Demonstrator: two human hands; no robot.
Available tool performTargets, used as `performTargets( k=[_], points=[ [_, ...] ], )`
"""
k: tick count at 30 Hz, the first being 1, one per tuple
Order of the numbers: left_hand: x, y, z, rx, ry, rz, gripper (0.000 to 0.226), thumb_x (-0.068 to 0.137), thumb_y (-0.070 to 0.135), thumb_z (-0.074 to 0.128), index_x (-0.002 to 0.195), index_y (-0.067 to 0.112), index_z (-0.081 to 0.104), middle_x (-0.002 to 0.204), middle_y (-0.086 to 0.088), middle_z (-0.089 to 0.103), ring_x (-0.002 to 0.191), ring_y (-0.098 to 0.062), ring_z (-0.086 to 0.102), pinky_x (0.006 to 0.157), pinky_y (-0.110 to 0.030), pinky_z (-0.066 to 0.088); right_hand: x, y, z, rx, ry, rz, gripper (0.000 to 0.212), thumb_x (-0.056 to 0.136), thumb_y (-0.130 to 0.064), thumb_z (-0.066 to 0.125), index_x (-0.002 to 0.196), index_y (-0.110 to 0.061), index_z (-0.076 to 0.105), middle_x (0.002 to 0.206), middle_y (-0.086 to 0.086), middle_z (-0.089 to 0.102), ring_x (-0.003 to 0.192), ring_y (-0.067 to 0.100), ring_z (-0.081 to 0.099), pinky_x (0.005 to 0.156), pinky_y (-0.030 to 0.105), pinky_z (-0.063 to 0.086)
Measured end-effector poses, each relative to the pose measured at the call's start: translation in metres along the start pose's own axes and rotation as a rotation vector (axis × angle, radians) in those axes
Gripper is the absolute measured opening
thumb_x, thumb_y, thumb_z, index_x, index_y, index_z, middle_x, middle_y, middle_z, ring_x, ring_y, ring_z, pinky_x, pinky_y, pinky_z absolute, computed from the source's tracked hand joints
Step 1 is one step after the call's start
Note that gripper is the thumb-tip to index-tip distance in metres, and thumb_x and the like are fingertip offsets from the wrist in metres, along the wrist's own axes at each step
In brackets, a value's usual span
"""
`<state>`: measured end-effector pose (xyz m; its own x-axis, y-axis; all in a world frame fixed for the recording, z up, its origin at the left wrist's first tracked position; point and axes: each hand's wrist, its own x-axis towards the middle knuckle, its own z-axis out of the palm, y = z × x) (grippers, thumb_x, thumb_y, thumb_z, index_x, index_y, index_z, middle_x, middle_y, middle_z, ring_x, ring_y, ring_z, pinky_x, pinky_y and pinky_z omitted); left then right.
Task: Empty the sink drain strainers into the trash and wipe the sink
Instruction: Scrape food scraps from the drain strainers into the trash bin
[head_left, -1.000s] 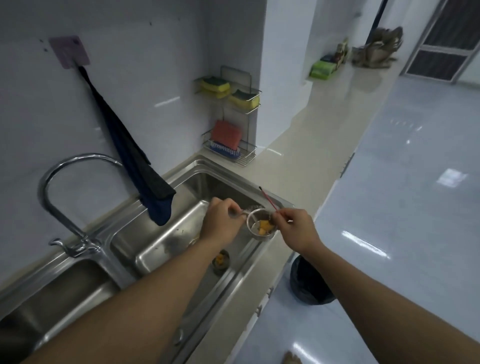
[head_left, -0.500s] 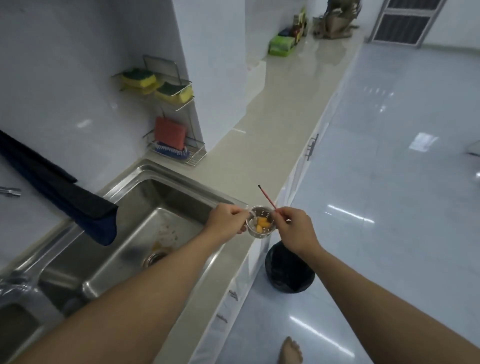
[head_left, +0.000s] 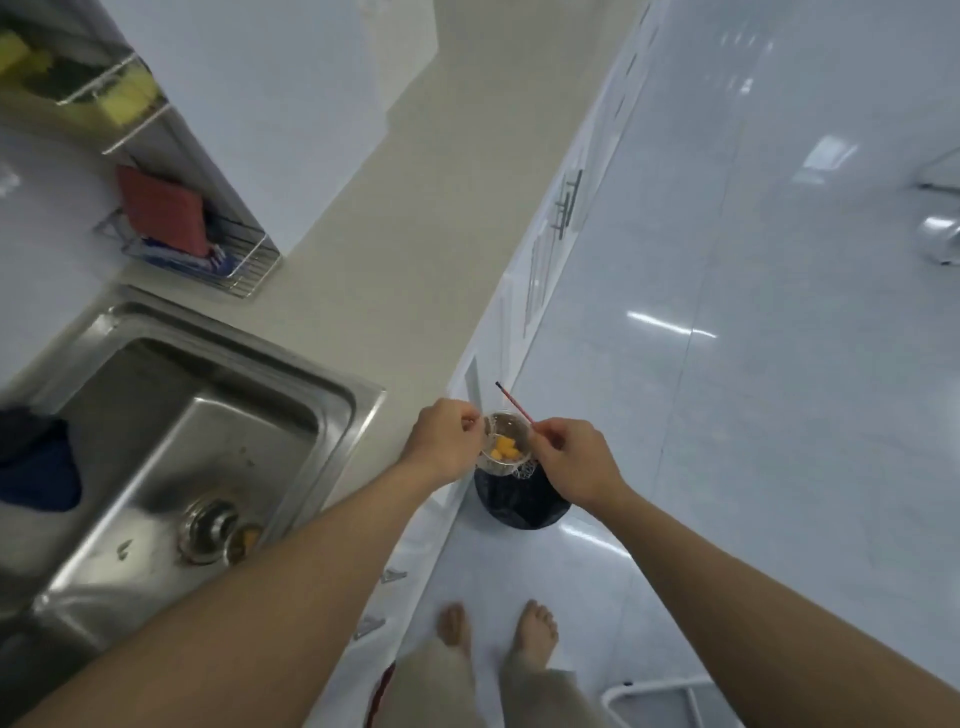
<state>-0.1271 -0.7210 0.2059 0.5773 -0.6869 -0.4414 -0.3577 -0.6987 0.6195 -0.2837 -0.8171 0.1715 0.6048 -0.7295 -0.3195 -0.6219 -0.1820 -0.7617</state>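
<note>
The step in hand is emptying the first strainer (head_left: 505, 448) into the trash. The left hand (head_left: 445, 442) has its fingers curled and pinches the strainer at its near-left rim, holding it out past the worktop (head_left: 415, 260) edge. The right hand (head_left: 575, 463), just to the right of the strainer, pinches a thin red stick (head_left: 513, 402) whose free end slants up and away beyond the rim. Whether its other end reaches into the basket cannot be told. Orange scraps (head_left: 503, 448) lie inside the strainer, which sits about level, so nothing seems to be tipped out yet. The black-bagged bin (head_left: 519, 501) stands on the floor directly below both hands. The next move probably calls for the left hand to turn the strainer over above the bin while the right hand pokes the scraps loose with the stick, keeping both over the bag's mouth so nothing lands on the floor. Well to the left of the left hand, the sink (head_left: 332, 395) shows more orange bits at its drain (head_left: 210, 525); those, and the wiping, look still to be done.
</note>
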Motion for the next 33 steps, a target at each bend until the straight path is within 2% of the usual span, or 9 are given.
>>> performTargets(
  k=[4, 6, 11, 14, 17, 22, 26, 30, 33],
  points=[
    [0.039, -0.004, 0.035, 0.065, -0.077, 0.01, 0.024, 0.097, 0.019, 0.055, 0.079, 0.018, 0.071, 0.082, -0.002, 0.071, 0.075, -0.017, 0.064, 0.065, -0.026, 0.046, 0.016, 0.039, 0.002, -0.029, -0.013, 0.117, 0.04, 0.098, -0.044, 0.053, 0.078, -0.016, 0.072, 0.068, -0.004, 0.067, 0.066, 0.013, 0.062, 0.058, 0.027, 0.047],
    [0.061, -0.01, 0.052, 0.094, -0.111, 0.004, 0.024, 0.097, 0.019, 0.055, 0.079, 0.016, 0.071, 0.079, -0.001, 0.069, 0.075, -0.018, 0.064, 0.066, -0.028, 0.049, 0.023, 0.062, 0.007, -0.023, -0.01, 0.215, 0.048, 0.101, -0.041, 0.046, 0.073, -0.008, 0.067, 0.069, 0.005, 0.068, 0.068, 0.021, 0.063, 0.063, 0.034, 0.049],
    [0.11, -0.03, 0.097, 0.133, -0.189, -0.025, 0.023, 0.098, 0.021, 0.056, 0.087, 0.014, 0.075, 0.084, -0.002, 0.07, 0.079, -0.019, 0.066, 0.066, -0.029, 0.049, 0.032, 0.121, 0.027, -0.06, -0.045, 0.354, 0.041, 0.101, -0.031, 0.046, 0.074, -0.007, 0.066, 0.072, 0.007, 0.069, 0.064, 0.025, 0.062, 0.065, 0.039, 0.054],
    [0.134, -0.047, 0.125, 0.175, -0.217, -0.033, 0.029, 0.097, 0.02, 0.055, 0.078, 0.01, 0.074, 0.079, -0.006, 0.07, 0.076, -0.023, 0.065, 0.064, -0.031, 0.05, 0.043, 0.146, 0.036, -0.074, -0.043, 0.367, 0.026, 0.098, -0.027, 0.051, 0.081, -0.022, 0.07, 0.076, -0.004, 0.07, 0.064, 0.014, 0.064, 0.064, 0.034, 0.057],
    [0.154, -0.065, 0.151, 0.206, -0.234, -0.057, 0.028, 0.097, 0.022, 0.056, 0.084, 0.008, 0.076, 0.082, -0.007, 0.071, 0.078, -0.024, 0.065, 0.07, -0.033, 0.054, 0.058, 0.163, 0.042, -0.068, -0.029, 0.352, 0.017, 0.092, -0.027, 0.059, 0.091, -0.034, 0.074, 0.073, -0.013, 0.07, 0.061, 0.003, 0.061, 0.056, 0.022, 0.048],
    [0.175, -0.091, 0.191, 0.243, -0.256, -0.091, 0.033, 0.097, 0.021, 0.056, 0.066, 0.014, 0.067, 0.066, -0.002, 0.062, 0.063, -0.015, 0.056, 0.049, -0.021, 0.035, 0.083, 0.184, 0.056, -0.178, -0.139, 0.307, 0.016, 0.087, -0.03, 0.064, 0.09, -0.036, 0.079, 0.065, -0.018, 0.065, 0.063, 0.005, 0.062, 0.059, 0.026, 0.053],
    [0.189, -0.104, 0.214, 0.211, -0.292, -0.109, 0.029, 0.095, 0.019, 0.06, 0.072, 0.01, 0.073, 0.066, -0.004, 0.065, 0.063, -0.016, 0.06, 0.048, -0.019, 0.037, 0.099, 0.201, 0.078, -0.237, -0.24, 0.285, 0.019, 0.09, -0.028, 0.062, 0.093, -0.033, 0.08, 0.073, -0.012, 0.071, 0.064, 0.011, 0.063, 0.063, 0.033, 0.059],
    [0.196, -0.118, 0.229, 0.222, -0.325, -0.128, 0.031, 0.095, 0.018, 0.06, 0.066, 0.013, 0.07, 0.063, -0.004, 0.065, 0.06, -0.013, 0.06, 0.044, -0.013, 0.035, 0.105, 0.217, 0.105, -0.351, -0.204, 0.284, 0.025, 0.093, -0.025, 0.056, 0.098, -0.034, 0.078, 0.074, -0.006, 0.07, 0.061, 0.015, 0.06, 0.052, 0.025, 0.05],
    [0.199, -0.127, 0.233, 0.237, -0.313, -0.161, 0.029, 0.094, 0.018, 0.061, 0.068, 0.012, 0.072, 0.063, -0.002, 0.063, 0.057, -0.011, 0.057, 0.041, -0.011, 0.032, 0.103, 0.224, 0.119, -0.411, -0.133, 0.295, 0.025, 0.096, -0.025, 0.052, 0.094, -0.031, 0.076, 0.075, -0.005, 0.069, 0.063, 0.016, 0.06, 0.056, 0.025, 0.051]
  ],
)
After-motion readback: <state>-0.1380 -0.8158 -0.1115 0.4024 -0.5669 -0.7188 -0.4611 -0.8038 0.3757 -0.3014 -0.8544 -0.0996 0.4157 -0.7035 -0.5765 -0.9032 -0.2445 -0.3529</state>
